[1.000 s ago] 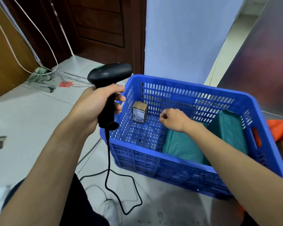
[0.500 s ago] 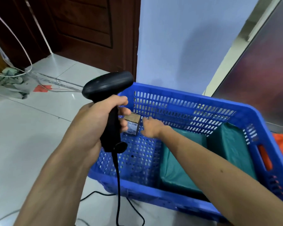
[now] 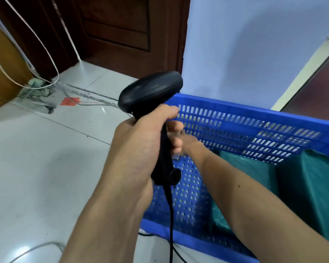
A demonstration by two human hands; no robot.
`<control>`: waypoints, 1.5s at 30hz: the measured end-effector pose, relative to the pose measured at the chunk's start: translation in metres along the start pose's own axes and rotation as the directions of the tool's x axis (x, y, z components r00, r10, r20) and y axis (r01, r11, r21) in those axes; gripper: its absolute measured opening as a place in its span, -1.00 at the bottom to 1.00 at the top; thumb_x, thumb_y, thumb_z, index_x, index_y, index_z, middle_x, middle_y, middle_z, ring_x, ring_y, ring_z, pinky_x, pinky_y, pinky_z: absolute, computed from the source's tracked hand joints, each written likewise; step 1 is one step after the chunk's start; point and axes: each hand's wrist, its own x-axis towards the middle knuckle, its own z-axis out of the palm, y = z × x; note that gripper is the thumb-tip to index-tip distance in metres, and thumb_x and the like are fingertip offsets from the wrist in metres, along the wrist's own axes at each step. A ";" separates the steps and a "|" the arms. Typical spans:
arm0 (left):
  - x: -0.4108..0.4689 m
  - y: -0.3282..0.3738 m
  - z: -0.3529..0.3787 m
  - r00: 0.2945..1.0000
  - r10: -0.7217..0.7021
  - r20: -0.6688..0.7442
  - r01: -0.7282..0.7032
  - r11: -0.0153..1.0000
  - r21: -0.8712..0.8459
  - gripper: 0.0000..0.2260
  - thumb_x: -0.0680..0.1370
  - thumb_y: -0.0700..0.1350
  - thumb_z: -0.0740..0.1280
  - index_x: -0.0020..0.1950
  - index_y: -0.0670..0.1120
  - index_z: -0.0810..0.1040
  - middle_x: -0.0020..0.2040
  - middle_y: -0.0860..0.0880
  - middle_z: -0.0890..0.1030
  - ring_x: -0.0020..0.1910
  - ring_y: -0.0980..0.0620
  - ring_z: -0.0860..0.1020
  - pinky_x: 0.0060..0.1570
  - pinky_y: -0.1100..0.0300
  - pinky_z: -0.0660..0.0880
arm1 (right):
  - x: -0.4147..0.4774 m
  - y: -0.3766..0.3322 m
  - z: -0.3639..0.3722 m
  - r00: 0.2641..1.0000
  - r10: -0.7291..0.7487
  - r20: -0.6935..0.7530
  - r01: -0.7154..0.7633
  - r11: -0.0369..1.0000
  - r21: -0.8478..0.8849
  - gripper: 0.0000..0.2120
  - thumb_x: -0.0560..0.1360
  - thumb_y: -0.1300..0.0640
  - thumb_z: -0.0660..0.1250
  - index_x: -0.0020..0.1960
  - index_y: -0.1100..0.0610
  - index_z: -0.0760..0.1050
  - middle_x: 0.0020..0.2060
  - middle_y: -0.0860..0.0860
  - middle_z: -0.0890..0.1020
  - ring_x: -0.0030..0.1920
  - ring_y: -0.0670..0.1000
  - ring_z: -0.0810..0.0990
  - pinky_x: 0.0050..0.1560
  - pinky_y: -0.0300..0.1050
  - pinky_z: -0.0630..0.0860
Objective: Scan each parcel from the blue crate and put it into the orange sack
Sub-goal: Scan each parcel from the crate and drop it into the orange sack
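On the pale tiled floor [image 3: 46, 168] in front of me sits the blue plastic crate with holes [image 3: 235, 111]. My left hand [image 3: 141, 145] is curled tight round the handle of the black barcode scanner [image 3: 150, 92]. My right hand [image 3: 191, 142] reaches down into the crate. The scanner hides its fingers, so I cannot tell if it holds anything. A bit of a small labelled box [image 3: 176, 156] peeks out just beside it. A dark green soft parcel [image 3: 249, 168] and another green parcel [image 3: 311, 186] lie in the crate too. I think three parcels are left to scan. I cannot see the orange sack.
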 end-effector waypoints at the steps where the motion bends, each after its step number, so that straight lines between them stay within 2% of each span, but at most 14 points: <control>1: 0.001 0.003 -0.001 1.000 -0.020 -0.008 0.020 1.000 0.001 -0.87 0.55 -0.14 0.41 -0.16 -0.16 0.59 -0.43 -0.04 0.58 -0.56 0.02 0.43 -0.45 0.23 0.50 | 0.006 -0.002 0.002 1.000 -0.008 -0.027 0.008 1.000 -0.015 -0.25 0.59 0.03 0.30 0.66 0.07 -0.01 0.61 0.17 0.15 0.43 0.29 0.42 0.14 0.27 0.53; 3: 0.002 0.005 -0.005 0.999 -0.042 -0.012 0.042 0.999 0.008 -0.83 0.58 -0.17 0.39 -0.20 -0.18 0.57 -0.46 -0.04 0.56 -0.54 0.00 0.42 -0.42 0.20 0.48 | 0.005 -0.004 0.003 0.998 0.021 -0.051 -0.023 0.999 -0.042 -0.30 0.60 0.12 0.30 0.64 0.14 0.05 0.55 0.19 0.20 0.37 0.29 0.47 0.09 0.22 0.52; 5: 0.001 0.004 -0.011 1.000 0.000 -0.028 0.001 1.000 0.015 -0.88 0.55 -0.11 0.43 -0.14 -0.14 0.61 -0.38 -0.03 0.61 -0.51 0.02 0.47 -0.38 0.20 0.53 | -0.008 -0.007 0.002 0.997 0.047 -0.054 -0.051 0.995 -0.088 -0.36 0.63 0.19 0.27 0.61 0.26 0.07 0.54 0.24 0.19 0.37 0.32 0.48 0.15 0.20 0.52; 10: -0.002 0.003 -0.017 0.999 0.037 -0.028 -0.037 0.999 -0.008 -0.89 0.54 -0.08 0.43 -0.08 -0.11 0.62 -0.31 -0.02 0.62 -0.47 0.04 0.48 -0.37 0.18 0.54 | -0.023 0.006 0.004 0.998 0.058 -0.018 -0.059 0.995 -0.080 -0.32 0.65 0.16 0.29 0.61 0.36 0.03 0.61 0.36 -0.02 0.40 0.35 0.45 0.25 0.14 0.49; 13: -0.001 0.003 -0.014 0.999 0.034 -0.028 -0.034 0.999 -0.013 -0.89 0.54 -0.07 0.44 -0.06 -0.11 0.63 -0.30 -0.02 0.62 -0.45 0.04 0.48 -0.35 0.18 0.54 | -0.045 0.021 -0.003 0.999 0.048 -0.007 -0.049 0.997 -0.063 -0.19 0.63 0.02 0.35 0.62 0.35 -0.03 0.60 0.37 -0.03 0.35 0.35 0.49 0.17 0.13 0.54; 17: -0.006 0.004 -0.006 0.999 0.043 -0.027 -0.044 0.998 -0.039 -0.91 0.57 -0.10 0.43 -0.03 -0.12 0.62 -0.30 -0.02 0.61 -0.43 0.04 0.47 -0.31 0.17 0.53 | -0.078 0.049 -0.024 0.993 -0.029 -0.113 0.021 0.997 -0.075 -0.05 0.50 -0.32 0.41 0.55 0.26 0.07 0.45 0.29 0.24 0.16 0.34 0.56 -0.09 0.10 0.47; 18: -0.006 0.004 -0.005 0.998 0.052 -0.032 -0.053 0.998 -0.037 -0.91 0.58 -0.11 0.42 -0.03 -0.13 0.62 -0.31 -0.03 0.61 -0.43 0.04 0.47 -0.31 0.17 0.52 | -0.090 0.053 -0.034 0.988 -0.050 -0.144 0.035 0.994 -0.108 -0.09 0.50 -0.30 0.42 0.53 0.25 0.09 0.43 0.27 0.26 0.14 0.33 0.58 -0.12 0.08 0.45; 21: -0.011 0.004 0.003 0.998 0.056 -0.036 -0.058 0.997 -0.055 -0.90 0.57 -0.11 0.43 -0.01 -0.13 0.64 -0.30 -0.03 0.61 -0.45 0.04 0.48 -0.29 0.16 0.53 | -0.134 0.071 -0.068 0.971 -0.075 -0.227 0.018 0.970 -0.242 -0.29 0.53 0.01 0.40 0.51 0.23 0.13 0.45 0.24 0.29 0.11 0.29 0.63 -0.14 0.07 0.44; 25: -0.012 -0.003 0.009 0.996 0.067 -0.057 -0.070 0.996 -0.053 -0.90 0.56 -0.12 0.45 0.00 -0.14 0.65 -0.32 -0.03 0.63 -0.47 0.04 0.50 -0.29 0.15 0.54 | -0.191 0.089 -0.106 0.942 -0.116 -0.316 0.039 0.970 -0.239 -0.43 0.45 0.08 0.41 0.34 0.20 0.25 0.24 0.16 0.39 -0.01 0.28 0.64 -0.20 0.06 0.41; 30: -0.021 -0.005 0.017 0.976 0.183 -0.121 -0.184 0.983 0.006 -0.93 0.57 -0.14 0.45 -0.01 -0.14 0.62 -0.33 -0.02 0.63 -0.48 0.04 0.50 -0.39 0.18 0.49 | -0.278 0.116 -0.136 0.873 -0.128 -0.471 0.066 0.987 -0.145 -0.41 0.40 0.08 0.38 0.35 0.21 0.28 0.20 0.14 0.40 -0.11 0.33 0.63 -0.20 0.14 0.49; 34: -0.042 -0.008 0.018 0.976 0.207 -0.072 -0.205 0.978 0.036 -0.94 0.59 -0.16 0.43 -0.05 -0.12 0.60 -0.33 -0.04 0.62 -0.47 0.04 0.50 -0.41 0.20 0.48 | -0.347 0.138 -0.143 0.811 -0.108 -0.575 0.054 0.992 -0.110 -0.42 0.41 0.10 0.35 0.38 0.16 0.27 0.23 0.11 0.40 -0.19 0.33 0.59 -0.22 0.09 0.45; 40: -0.075 -0.026 0.028 0.992 0.125 0.034 -0.125 0.992 0.002 -0.89 0.61 -0.21 0.40 -0.12 -0.17 0.60 -0.40 -0.06 0.64 -0.47 0.05 0.54 -0.43 0.23 0.50 | -0.420 0.153 -0.138 0.761 -0.129 -0.635 0.052 0.989 -0.139 -0.43 0.42 0.14 0.35 0.38 0.11 0.26 0.23 0.07 0.39 -0.26 0.32 0.55 -0.28 0.11 0.46; 43: -0.087 -0.036 0.028 0.994 0.059 0.089 -0.062 0.998 0.022 -0.91 0.61 -0.20 0.39 -0.09 -0.16 0.60 -0.37 -0.06 0.66 -0.46 0.04 0.55 -0.34 0.16 0.51 | -0.442 0.155 -0.122 0.747 -0.208 -0.631 0.099 0.974 -0.205 -0.40 0.41 0.17 0.35 0.41 0.05 0.26 0.31 0.01 0.39 -0.23 0.28 0.58 -0.31 0.14 0.51; 45: -0.097 -0.043 0.028 0.991 0.021 0.135 -0.025 0.999 0.024 -0.90 0.61 -0.22 0.37 -0.10 -0.16 0.58 -0.38 -0.06 0.64 -0.49 0.04 0.52 -0.34 0.14 0.50 | -0.454 0.156 -0.112 0.706 -0.219 -0.674 0.123 0.975 -0.187 -0.38 0.41 0.19 0.36 0.43 -0.01 0.25 0.40 -0.08 0.36 -0.23 0.24 0.59 -0.34 0.12 0.53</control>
